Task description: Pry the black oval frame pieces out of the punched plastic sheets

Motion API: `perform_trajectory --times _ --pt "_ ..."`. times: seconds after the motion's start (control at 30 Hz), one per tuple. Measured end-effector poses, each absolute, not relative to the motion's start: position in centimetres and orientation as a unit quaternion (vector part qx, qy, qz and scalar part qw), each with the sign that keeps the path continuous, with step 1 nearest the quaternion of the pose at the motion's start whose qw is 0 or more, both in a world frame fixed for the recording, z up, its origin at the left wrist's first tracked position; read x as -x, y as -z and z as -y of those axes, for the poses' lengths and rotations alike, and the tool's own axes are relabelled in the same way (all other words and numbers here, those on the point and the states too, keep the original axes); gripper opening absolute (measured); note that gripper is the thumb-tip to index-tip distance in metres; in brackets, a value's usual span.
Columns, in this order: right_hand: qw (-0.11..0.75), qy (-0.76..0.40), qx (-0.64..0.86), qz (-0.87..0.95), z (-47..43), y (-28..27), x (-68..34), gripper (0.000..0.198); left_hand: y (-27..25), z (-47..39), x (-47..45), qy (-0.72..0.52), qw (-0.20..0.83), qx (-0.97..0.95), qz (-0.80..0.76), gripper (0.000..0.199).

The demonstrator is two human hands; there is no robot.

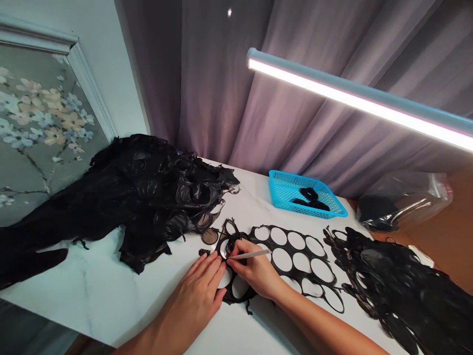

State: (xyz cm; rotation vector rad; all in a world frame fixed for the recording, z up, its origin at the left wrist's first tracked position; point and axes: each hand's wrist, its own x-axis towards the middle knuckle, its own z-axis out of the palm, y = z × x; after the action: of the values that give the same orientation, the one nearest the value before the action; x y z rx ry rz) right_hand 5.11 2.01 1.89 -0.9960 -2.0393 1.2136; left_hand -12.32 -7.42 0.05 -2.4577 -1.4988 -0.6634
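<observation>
A thin black rubbery sheet (291,262) with rows of round holes is spread on the white table. My left hand (201,286) lies flat on its left end, fingers stretched out and pressing down on the edge. In my right hand (254,266), closed in a pinch, is a pair of slim silver tweezers (249,254); their tip points left, close to my left fingertips. Just beyond the right fingers sits a small bundle of black rings (233,240), partly hidden by that hand. A dark translucent disc (210,236) lies beyond my left fingers.
A large heap of black sheets (148,192) covers the table's left side; another black pile (414,286) lies at right. A blue basket (308,209) holding black ring bundles stands at the back. A clear plastic bag (406,197) is beyond it. A lit tube lamp (354,98) hangs above.
</observation>
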Motion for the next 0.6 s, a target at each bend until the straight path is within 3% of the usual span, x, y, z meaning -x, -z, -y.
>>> perform_trajectory --times 0.17,0.37,0.53,0.6 --pt "0.271 -0.411 0.372 0.786 -1.4 -1.7 -4.9 0.019 0.4 7.4 12.3 0.232 0.077 0.823 0.512 0.037" --pt "0.242 -0.216 0.299 0.897 -1.5 -1.9 -4.8 0.018 0.1 7.4 12.3 0.224 0.062 0.828 0.511 0.038" --pt "0.412 -0.126 0.480 0.764 -8.3 -4.8 -8.3 0.020 -0.7 7.3 12.4 0.209 0.048 0.830 0.514 0.037" --pt "0.444 -0.192 0.512 0.710 -9.8 -5.7 -9.2 0.022 -1.0 7.4 12.5 0.210 0.043 0.832 0.512 0.038"
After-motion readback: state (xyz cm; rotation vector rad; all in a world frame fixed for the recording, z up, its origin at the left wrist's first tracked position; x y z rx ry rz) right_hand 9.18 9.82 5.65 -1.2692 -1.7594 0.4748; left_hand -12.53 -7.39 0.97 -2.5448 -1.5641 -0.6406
